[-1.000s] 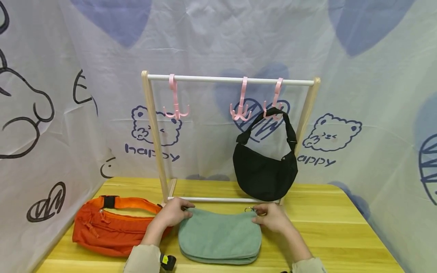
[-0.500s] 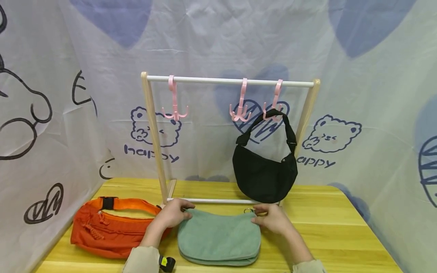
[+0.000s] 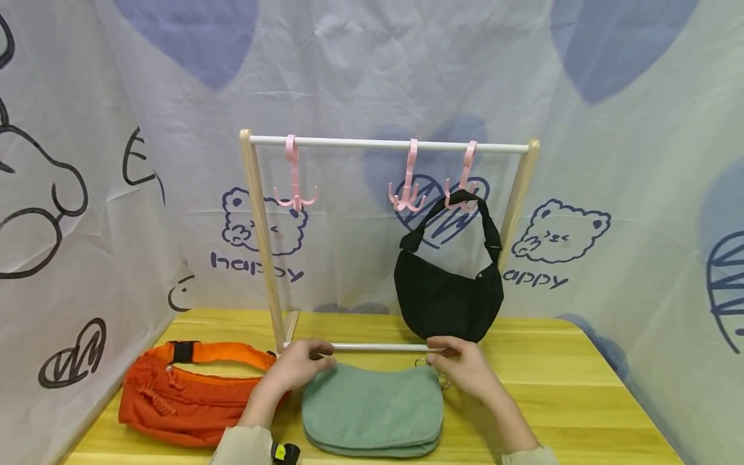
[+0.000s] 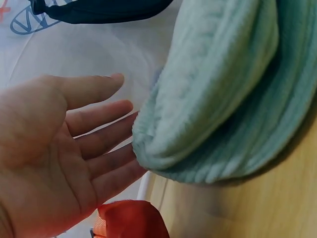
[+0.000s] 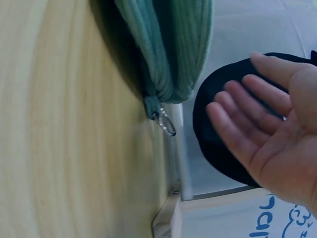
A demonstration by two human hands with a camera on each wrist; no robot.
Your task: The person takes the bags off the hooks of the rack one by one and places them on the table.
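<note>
A green corduroy bag (image 3: 372, 411) lies flat on the wooden table, a small metal ring (image 5: 165, 122) at its right end in the right wrist view. My left hand (image 3: 303, 367) is at the bag's upper left corner. Its fingers (image 4: 106, 126) are extended and their tips reach the bag's edge; whether they touch it I cannot tell. Over the upper right corner is my right hand (image 3: 465, 368), its fingers loosely extended. In the right wrist view that palm holds nothing and stands apart from the bag.
Behind the bag stands a rack with a white top bar (image 3: 354, 143). Pink hooks (image 3: 296, 174) hang from it, and a black bag (image 3: 447, 297) hangs on the rightmost one. An orange waist bag (image 3: 192, 403) lies to the left, close to my left forearm.
My right hand has let go of the green bag's upper right corner and risen slightly, uncovering a ring there. The left fingers have loosened a little. The head view has shifted slightly.
</note>
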